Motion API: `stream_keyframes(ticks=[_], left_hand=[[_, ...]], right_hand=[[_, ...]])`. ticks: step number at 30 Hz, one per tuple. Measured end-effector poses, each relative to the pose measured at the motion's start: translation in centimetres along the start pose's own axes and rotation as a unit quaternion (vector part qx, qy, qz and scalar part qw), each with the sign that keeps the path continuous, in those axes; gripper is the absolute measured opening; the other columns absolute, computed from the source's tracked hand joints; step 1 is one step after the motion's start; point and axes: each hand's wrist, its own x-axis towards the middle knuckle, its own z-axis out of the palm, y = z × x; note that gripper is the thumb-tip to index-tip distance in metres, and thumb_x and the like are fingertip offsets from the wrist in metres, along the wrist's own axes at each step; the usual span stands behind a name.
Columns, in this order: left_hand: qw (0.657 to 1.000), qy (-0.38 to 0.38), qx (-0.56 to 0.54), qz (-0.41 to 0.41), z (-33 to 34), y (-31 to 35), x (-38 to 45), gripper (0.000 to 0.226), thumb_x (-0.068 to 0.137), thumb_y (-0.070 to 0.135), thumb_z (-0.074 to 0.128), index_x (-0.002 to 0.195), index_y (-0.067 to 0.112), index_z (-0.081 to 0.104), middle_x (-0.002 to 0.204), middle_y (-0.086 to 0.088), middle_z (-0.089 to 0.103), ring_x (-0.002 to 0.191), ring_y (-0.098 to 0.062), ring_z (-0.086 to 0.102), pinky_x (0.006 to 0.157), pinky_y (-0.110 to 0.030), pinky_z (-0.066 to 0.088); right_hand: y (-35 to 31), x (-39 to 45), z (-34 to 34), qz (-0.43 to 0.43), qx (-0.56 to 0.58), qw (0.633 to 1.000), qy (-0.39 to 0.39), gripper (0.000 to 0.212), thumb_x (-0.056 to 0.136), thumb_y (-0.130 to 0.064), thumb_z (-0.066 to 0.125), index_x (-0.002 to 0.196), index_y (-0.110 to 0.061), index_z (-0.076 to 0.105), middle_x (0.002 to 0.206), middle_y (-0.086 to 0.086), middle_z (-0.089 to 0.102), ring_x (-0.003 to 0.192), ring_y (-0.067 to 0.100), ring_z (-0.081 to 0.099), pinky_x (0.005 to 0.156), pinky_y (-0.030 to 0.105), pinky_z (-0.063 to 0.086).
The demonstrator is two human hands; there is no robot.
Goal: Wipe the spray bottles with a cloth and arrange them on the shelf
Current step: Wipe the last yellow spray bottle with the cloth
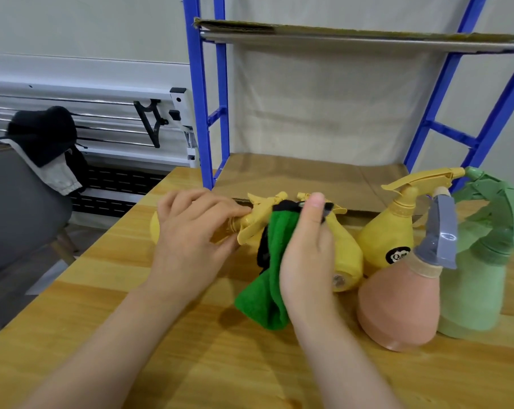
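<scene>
A smooth yellow plastic spray bottle (249, 224) is gripped at its neck by the left hand (190, 231) above the wood-grain surface (131, 335); a fuzzy green cloth (267, 278) is pinched against it by the right hand (307, 255).

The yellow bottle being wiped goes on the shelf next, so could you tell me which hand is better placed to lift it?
Probably the left hand: it already grips the yellow bottle; the right hand holds the green cloth.

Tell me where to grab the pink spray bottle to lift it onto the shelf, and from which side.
Grip the pink spray bottle at its narrow neck, just under the grey trigger head, coming from its left front. It stands upright and its body flares too wide for an easy grasp, while the green spray bottle crowds its right side.
</scene>
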Motion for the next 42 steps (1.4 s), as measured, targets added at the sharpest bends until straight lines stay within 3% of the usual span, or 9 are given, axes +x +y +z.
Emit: stream_keyframes(ticks=[3, 8, 12, 16, 21, 28, 33, 35, 42], left_hand=[[0.999, 0.004, 0.041, -0.007, 0.4, -0.2, -0.3, 0.031, 0.069, 0.019, 0.087, 0.095, 0.025, 0.073, 0.095, 0.01, 0.068, 0.098, -0.021, 0.056, 0.092, -0.036, 0.025], [0.998, 0.036, 0.044, 0.024, 0.7, 0.5, -0.4, 0.025, 0.072, 0.017, 0.085, 0.093, 0.022, 0.073, 0.09, 0.006, 0.066, 0.093, -0.021, 0.055, 0.089, -0.033, 0.024], [0.999, -0.034, -0.005, 0.022, 0.4, 0.8, -0.3, 0.025, 0.078, 0.029, 0.07, 0.102, 0.024, 0.07, 0.099, 0.009, 0.064, 0.099, -0.019, 0.052, 0.09, -0.037, 0.03], [0.995, -0.093, -0.022, 0.033, -0.2, 0.5, -0.2, 0.034, 0.086, 0.037, 0.055, 0.114, 0.023, 0.065, 0.112, 0.012, 0.064, 0.109, -0.014, 0.049, 0.098, -0.038, 0.03], [0.992, -0.102, -0.07, 0.034, 0.0, -0.2, -0.2, 0.032, 0.089, 0.036, 0.052, 0.114, 0.018, 0.063, 0.11, 0.015, 0.061, 0.109, -0.012, 0.049, 0.097, -0.044, 0.034], [0.995, -0.073, -0.068, 0.012, 0.0, -0.5, -0.1, 0.032, 0.091, 0.044, 0.053, 0.111, 0.021, 0.065, 0.11, 0.017, 0.058, 0.107, -0.011, 0.049, 0.096, -0.048, 0.037], [0.995, -0.068, -0.067, 0.031, 0.2, -0.3, -0.3, 0.032, 0.09, 0.041, 0.054, 0.11, 0.019, 0.066, 0.107, 0.016, 0.059, 0.106, -0.013, 0.05, 0.094, -0.047, 0.036], [0.994, -0.068, -0.073, 0.043, 0.4, 0.1, -0.2, 0.03, 0.085, 0.035, 0.055, 0.108, 0.018, 0.066, 0.103, 0.014, 0.061, 0.102, -0.016, 0.051, 0.091, -0.045, 0.036], [0.991, -0.046, -0.122, -0.001, 0.7, 0.1, -0.3, 0.026, 0.084, 0.028, 0.055, 0.097, 0.01, 0.068, 0.095, 0.005, 0.064, 0.097, -0.023, 0.053, 0.088, -0.044, 0.036]], right_hand=[[0.5, -0.2, 0.6, -0.007, -0.033, 0.999, -0.041, 0.051, 0.087, -0.068, 0.034, 0.102, -0.024, 0.054, 0.089, -0.018, 0.06, 0.087, -0.005, 0.057, 0.071, 0.006, 0.04], [1.1, -0.3, 0.8, -0.011, -0.054, 0.996, -0.067, 0.025, 0.09, -0.048, 0.059, 0.099, -0.025, 0.058, 0.091, -0.016, 0.065, 0.09, -0.01, 0.057, 0.072, 0.004, 0.043], [0.7, 0.3, 0.3, -0.031, -0.064, 0.997, -0.036, 0.012, 0.093, -0.033, 0.062, 0.084, -0.03, 0.055, 0.081, -0.017, 0.062, 0.082, -0.011, 0.056, 0.067, 0.003, 0.039], [0.7, 0.7, -0.4, -0.151, -0.129, 0.98, -0.022, 0.006, 0.094, -0.034, 0.062, 0.091, -0.03, 0.058, 0.087, -0.016, 0.063, 0.088, 0.0, 0.057, 0.076, 0.01, 0.041], [0.5, 0.5, -0.4, -0.239, -0.136, 0.961, -0.042, 0.017, 0.094, -0.039, 0.055, 0.102, -0.026, 0.062, 0.095, -0.01, 0.063, 0.095, 0.003, 0.057, 0.082, 0.014, 0.043], [-0.8, 1.3, -1.3, -0.072, 0.132, 0.988, 0.021, 0.024, 0.087, -0.045, 0.059, 0.104, -0.03, 0.051, 0.096, -0.013, 0.061, 0.091, 0.004, 0.062, 0.087, 0.032, 0.051], [-0.9, 1.3, -2.0, -0.101, 0.228, 0.958, -0.139, 0.047, 0.07, -0.002, 0.047, 0.113, -0.022, 0.044, 0.086, -0.014, 0.051, 0.078, 0.007, 0.049, 0.075, 0.03, 0.045], [-0.6, 1.2, -1.7, -0.125, 0.215, 0.953, -0.174, 0.053, 0.064, 0.005, 0.042, 0.109, -0.024, 0.042, 0.088, -0.008, 0.045, 0.077, 0.009, 0.043, 0.073, 0.03, 0.042], [0.0, 1.0, -0.3, -0.165, 0.103, 0.98, -0.05, 0.052, 0.074, -0.008, 0.074, 0.108, -0.034, 0.046, 0.106, -0.008, 0.058, 0.099, 0.009, 0.063, 0.084, 0.022, 0.05]])
